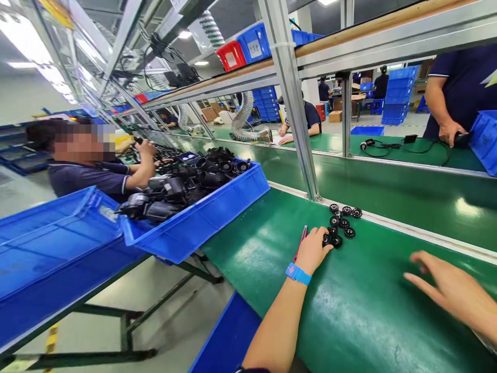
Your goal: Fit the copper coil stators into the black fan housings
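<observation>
My left hand (pixel 313 248), with a blue wristband (pixel 298 273) at its wrist, reaches over the green table (pixel 361 311) to a small group of black round parts (pixel 344 223). Its fingers are closed round one black part (pixel 326 239) at the near edge of the group. Beside that hand, on its left, lies a thin red tool (pixel 301 242). Off to the right, my right hand (pixel 442 282) hovers above the table, slightly blurred, its thumb and fingers apart and nothing between them.
A blue crate (pixel 202 228) full of black parts stands at the left, beside another blue crate (pixel 58 243). A metal post (pixel 291 103) rises behind the round parts. One person (pixel 89 166) works at the left; others are across the table.
</observation>
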A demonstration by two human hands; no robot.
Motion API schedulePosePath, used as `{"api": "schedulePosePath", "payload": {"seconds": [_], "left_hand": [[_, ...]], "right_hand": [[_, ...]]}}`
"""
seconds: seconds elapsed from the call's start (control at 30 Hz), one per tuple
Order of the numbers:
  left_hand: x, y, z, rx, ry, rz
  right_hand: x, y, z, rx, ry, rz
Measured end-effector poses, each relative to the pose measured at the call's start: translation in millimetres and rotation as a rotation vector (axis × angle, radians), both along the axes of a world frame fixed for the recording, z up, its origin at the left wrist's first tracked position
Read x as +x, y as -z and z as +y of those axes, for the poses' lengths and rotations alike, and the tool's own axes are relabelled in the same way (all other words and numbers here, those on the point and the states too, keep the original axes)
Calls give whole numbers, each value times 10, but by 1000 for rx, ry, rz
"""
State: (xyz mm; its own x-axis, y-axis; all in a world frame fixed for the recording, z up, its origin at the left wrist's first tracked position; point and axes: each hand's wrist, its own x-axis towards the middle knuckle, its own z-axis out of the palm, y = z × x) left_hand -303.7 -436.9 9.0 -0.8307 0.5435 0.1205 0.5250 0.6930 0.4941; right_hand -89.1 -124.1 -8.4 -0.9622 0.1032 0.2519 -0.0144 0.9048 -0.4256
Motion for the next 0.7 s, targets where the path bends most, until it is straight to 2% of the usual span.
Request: {"api": "schedulePosePath", "payload": {"seconds": [0.13,0.23,0.33,0.43,0.53,0.6,0.7], "left_hand": [[52,-74,-32,35,131,-85],[151,-133,-48,45,242,-124],[258,-103,-39,30,289,-123],[295,-2,-31,10,269,-95],[237,77,-49,4,202,-72],[163,72,-62,17,137,-51],[23,-15,-45,58,76,5]], "right_hand": [[-1034,40,-496,21,-109,-27],[-1506,73,-758,37,-189,-46],[-1474,107,-779,48,-238,-88],[-1129,91,-629,55,-247,-147],[-860,-17,-518,67,-244,-179],[-865,-98,-546,72,-240,-166],[-1133,-166,-729,75,-265,-139]]}}
